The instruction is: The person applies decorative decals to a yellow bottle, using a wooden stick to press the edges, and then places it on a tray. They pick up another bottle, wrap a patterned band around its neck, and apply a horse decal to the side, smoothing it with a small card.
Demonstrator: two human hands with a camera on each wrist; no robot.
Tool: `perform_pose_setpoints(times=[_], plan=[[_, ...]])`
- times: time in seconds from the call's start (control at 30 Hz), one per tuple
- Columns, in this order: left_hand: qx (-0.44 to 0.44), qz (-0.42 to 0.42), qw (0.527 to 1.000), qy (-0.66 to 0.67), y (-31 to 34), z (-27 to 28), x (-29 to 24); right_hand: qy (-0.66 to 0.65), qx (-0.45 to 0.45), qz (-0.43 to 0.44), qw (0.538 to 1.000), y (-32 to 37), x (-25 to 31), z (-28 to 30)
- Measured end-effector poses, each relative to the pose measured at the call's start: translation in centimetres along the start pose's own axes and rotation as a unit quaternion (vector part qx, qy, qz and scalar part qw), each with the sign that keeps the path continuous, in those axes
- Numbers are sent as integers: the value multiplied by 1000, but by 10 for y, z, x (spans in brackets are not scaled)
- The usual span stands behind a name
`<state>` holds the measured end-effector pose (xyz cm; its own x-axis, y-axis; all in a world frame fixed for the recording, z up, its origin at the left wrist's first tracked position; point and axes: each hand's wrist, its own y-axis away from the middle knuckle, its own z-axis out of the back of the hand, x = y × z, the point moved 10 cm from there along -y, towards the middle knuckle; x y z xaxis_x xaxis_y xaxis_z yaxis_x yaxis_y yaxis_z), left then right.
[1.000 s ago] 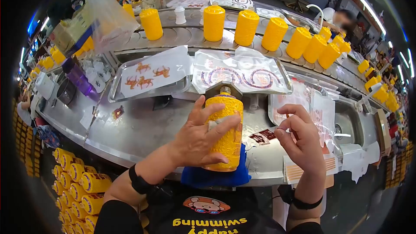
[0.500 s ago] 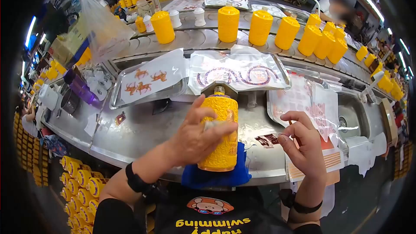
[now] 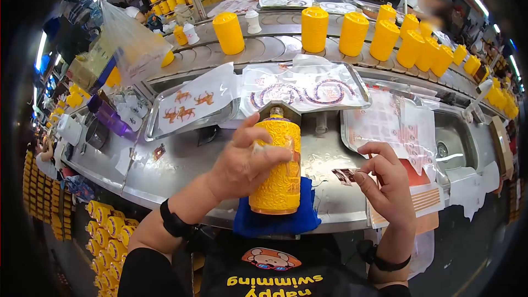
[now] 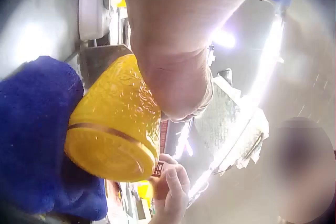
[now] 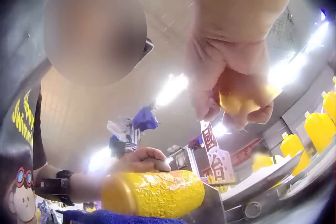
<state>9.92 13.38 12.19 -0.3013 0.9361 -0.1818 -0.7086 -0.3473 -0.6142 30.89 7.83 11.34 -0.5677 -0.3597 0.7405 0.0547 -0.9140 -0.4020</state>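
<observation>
A yellow embossed bottle point(image 3: 275, 192) lies on a blue cloth point(image 3: 308, 209), its neck in a metal notch. My left hand point(image 3: 234, 165) bends over the bottle's left side. In the right wrist view a small pale pad point(image 5: 169, 164) shows at its fingertips, against the bottle's surface. To the right, my raised right hand point(image 3: 388, 187) pinches a clear decal strip with dark red characters point(image 3: 345, 176) between thumb and fingers. The right wrist view shows this decal point(image 5: 216, 153) hanging below the fingers, and a yellow-orange piece point(image 5: 244, 98) inside the curled hand.
Two metal trays with decal sheets point(image 3: 190, 107) stand behind the bottle. Farther back, yellow bottles point(image 3: 314, 30) line a curved conveyor point(image 3: 264, 49). A sink point(image 3: 459, 159) and striped sheets point(image 3: 412, 206) are at the right. Another person sits across. Several bottles are stacked lower left.
My left hand has drawn back leftward over the bottle, its fingers more bent. The conveyor bottles have shifted right. My right hand stays nearly still with the decal.
</observation>
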Motion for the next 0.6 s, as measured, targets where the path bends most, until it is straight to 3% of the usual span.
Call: perform_pose_setpoints(times=[0.23,0.43,0.6], plan=[[13,-48,998,-24,17,-10,-25,-15,-6,-4,1000,2,-3,3],[-1,13,999,-30,5,3,1,-23,2,-17,1000,7,-7,1],[26,1,999,-36,30,-3,-17,-12,3,-11,1000,8,-9,2]])
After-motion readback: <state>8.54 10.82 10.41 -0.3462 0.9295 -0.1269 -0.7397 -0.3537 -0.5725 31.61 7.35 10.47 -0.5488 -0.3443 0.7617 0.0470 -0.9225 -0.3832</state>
